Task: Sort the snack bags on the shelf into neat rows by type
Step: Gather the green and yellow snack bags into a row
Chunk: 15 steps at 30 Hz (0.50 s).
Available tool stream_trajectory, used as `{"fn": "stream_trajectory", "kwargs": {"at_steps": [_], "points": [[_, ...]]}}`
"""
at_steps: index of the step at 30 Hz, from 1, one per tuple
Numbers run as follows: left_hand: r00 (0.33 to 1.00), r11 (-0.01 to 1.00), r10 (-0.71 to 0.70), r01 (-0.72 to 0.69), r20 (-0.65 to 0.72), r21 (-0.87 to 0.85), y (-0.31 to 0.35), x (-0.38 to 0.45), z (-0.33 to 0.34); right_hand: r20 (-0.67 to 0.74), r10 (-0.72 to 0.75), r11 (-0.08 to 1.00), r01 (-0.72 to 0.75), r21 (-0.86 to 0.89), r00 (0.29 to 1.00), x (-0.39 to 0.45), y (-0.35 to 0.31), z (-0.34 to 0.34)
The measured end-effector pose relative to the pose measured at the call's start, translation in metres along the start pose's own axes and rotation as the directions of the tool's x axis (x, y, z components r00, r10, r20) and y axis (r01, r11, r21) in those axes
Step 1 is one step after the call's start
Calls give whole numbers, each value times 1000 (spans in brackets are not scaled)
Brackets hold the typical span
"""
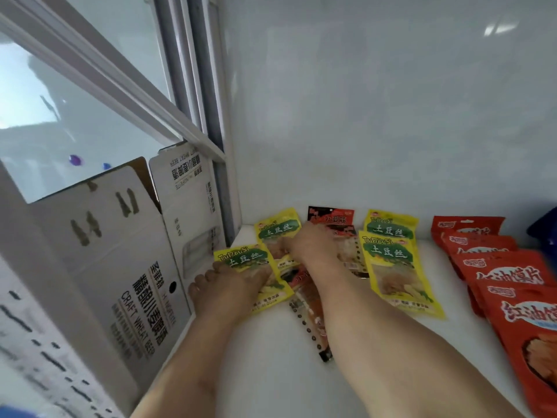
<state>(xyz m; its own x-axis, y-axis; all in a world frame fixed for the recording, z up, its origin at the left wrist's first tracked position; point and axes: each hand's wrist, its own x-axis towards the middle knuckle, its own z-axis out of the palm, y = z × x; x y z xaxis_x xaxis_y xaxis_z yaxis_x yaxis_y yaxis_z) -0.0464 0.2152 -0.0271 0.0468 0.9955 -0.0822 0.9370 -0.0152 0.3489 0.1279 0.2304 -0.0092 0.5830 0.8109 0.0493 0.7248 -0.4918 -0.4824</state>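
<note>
Yellow potato-strip bags lie on the white shelf (pixel 271 372). My left hand (pixel 229 286) grips the front-left yellow bag (pixel 244 259) with bent fingers. My right hand (pixel 307 245) reaches further back, fingers curled down onto the far-left yellow bag (pixel 278 229). To the right, two more yellow bags (pixel 394 267) overlap in a column. A red-and-black bag (pixel 331 218) lies at the back behind my right hand. Another red-and-black bag (pixel 310 315) lies partly under my right forearm. Both hands are blurred.
A row of several overlapping red bags (pixel 506 274) runs along the right side, with a dark blue item (pixel 547 233) at the far right edge. White cardboard beer boxes (pixel 126 267) stand against the shelf's left edge. A glass door frame (pixel 193 116) rises behind them.
</note>
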Motion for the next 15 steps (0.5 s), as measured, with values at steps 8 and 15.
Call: {"fn": "stream_trajectory", "kwargs": {"at_steps": [8,15], "points": [[987,989,148,-146,-70,29,-5,1,-1,-24,29,1000,-30,-4,999,5,-7,4],[932,939,273,-312,-239,-145,-1,-7,-2,-53,-17,989,24,145,998,2,-6,-9]]}}
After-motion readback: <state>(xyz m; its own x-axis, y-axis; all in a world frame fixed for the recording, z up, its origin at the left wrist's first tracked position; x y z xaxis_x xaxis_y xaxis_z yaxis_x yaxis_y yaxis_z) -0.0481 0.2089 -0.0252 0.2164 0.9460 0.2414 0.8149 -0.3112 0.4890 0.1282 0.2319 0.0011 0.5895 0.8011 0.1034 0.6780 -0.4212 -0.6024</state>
